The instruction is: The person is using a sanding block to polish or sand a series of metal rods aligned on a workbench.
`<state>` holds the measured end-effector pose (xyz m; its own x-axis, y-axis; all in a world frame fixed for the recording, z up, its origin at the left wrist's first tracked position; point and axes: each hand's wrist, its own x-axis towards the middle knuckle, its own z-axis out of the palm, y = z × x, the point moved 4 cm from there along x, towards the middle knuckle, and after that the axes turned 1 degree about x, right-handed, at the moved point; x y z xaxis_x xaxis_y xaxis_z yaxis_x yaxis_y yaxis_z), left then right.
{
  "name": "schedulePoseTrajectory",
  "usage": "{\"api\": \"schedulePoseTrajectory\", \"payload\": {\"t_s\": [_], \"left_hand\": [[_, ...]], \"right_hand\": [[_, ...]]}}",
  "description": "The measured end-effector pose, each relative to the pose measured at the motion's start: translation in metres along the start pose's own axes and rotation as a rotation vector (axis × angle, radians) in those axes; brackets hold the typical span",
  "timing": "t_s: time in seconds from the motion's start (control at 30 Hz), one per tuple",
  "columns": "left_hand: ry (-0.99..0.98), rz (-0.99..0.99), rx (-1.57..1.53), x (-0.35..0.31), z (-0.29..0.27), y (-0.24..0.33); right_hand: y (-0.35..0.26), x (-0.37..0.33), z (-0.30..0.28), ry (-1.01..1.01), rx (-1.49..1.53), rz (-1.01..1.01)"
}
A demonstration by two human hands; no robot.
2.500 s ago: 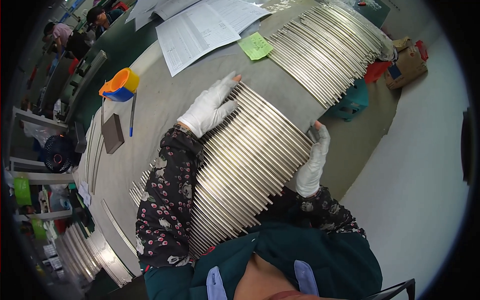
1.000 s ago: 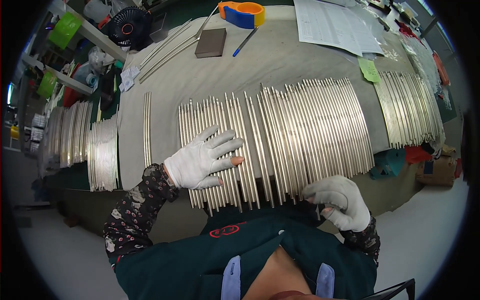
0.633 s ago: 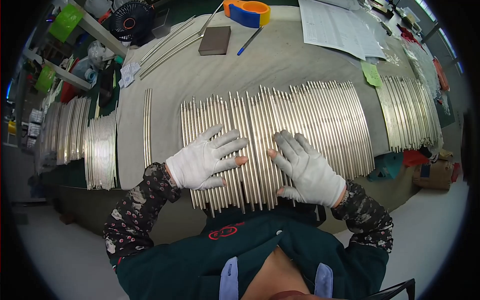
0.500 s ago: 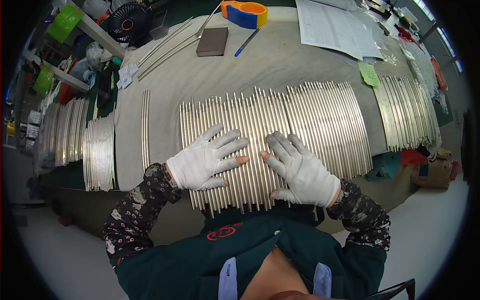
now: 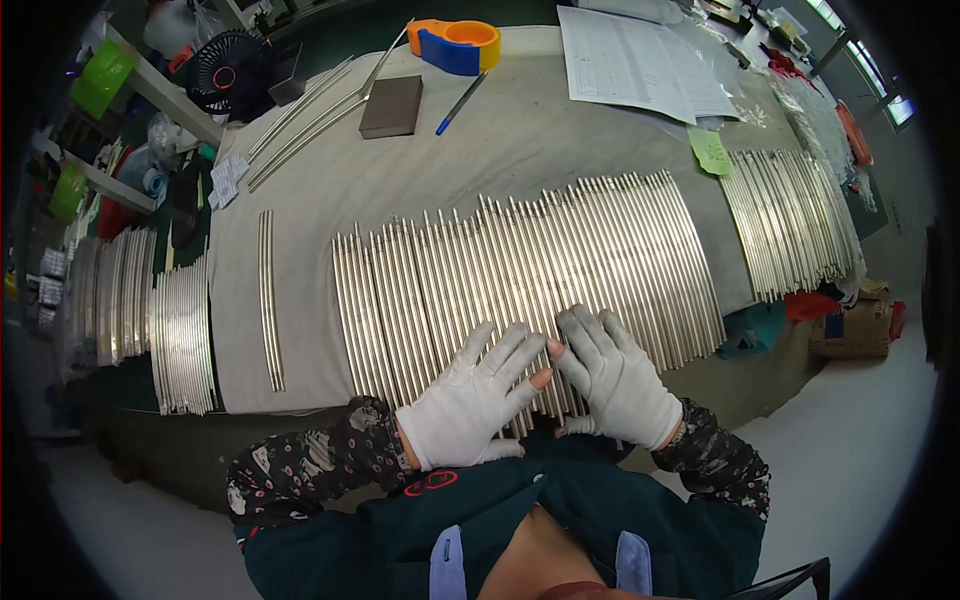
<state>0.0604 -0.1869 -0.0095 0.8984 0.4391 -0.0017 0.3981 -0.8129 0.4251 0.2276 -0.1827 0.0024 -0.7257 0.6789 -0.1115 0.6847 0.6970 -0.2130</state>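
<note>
A wide row of thin silvery metal rods point(image 5: 560, 260) lies side by side across the middle of the table, its far ends forming an uneven slanting line. My left hand point(image 5: 465, 400), in a white glove with bare thumb tip, rests over the rods' near ends with its fingers spread. Beside it, my right hand point(image 5: 620, 385), gloved the same way, lies on the near part of the row, fingers stretched out. The two thumbs almost meet. Under both palms the rod ends are partly hidden. Neither hand is wrapped round a rod.
A few separate rods point(image 5: 270, 300) lie left of the row. More rods are stacked at the far left point(image 5: 183, 335) and right point(image 5: 790, 225). Behind are a brown block point(image 5: 391, 107), a pen point(image 5: 461, 104), a tape dispenser point(image 5: 455, 47) and paper sheets point(image 5: 640, 65).
Both hands have moved toward me, from the middle of the row to its near ends. My left hand has also shifted right, closer to the other. The whole view has shifted slightly.
</note>
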Motion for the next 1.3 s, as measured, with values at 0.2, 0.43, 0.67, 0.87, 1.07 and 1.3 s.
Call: {"api": "schedulePoseTrajectory", "payload": {"t_s": [0.2,0.43,0.67,0.87,1.07,1.3], "left_hand": [[0.11,-0.133,-0.022,0.01,0.005,0.014],[0.145,-0.165,0.0,0.012,0.007,0.015],[0.145,-0.126,-0.002,0.001,-0.001,0.016],[0.073,-0.245,0.042,-0.03,0.007,0.014],[0.202,-0.23,0.092,-0.029,0.008,0.011],[0.152,-0.265,0.022,-0.056,-0.006,0.01]], "right_hand": [[-0.002,-0.002,0.0,0.082,-0.026,0.021],[-0.003,0.002,0.0,0.085,0.027,0.039],[-0.007,-0.004,-0.011,0.13,0.051,0.003],[-0.026,-0.019,-0.006,0.124,0.418,-0.326],[-0.037,-0.003,0.011,-0.037,0.714,-0.345],[-0.044,0.001,0.022,-0.213,0.831,-0.332]]}}
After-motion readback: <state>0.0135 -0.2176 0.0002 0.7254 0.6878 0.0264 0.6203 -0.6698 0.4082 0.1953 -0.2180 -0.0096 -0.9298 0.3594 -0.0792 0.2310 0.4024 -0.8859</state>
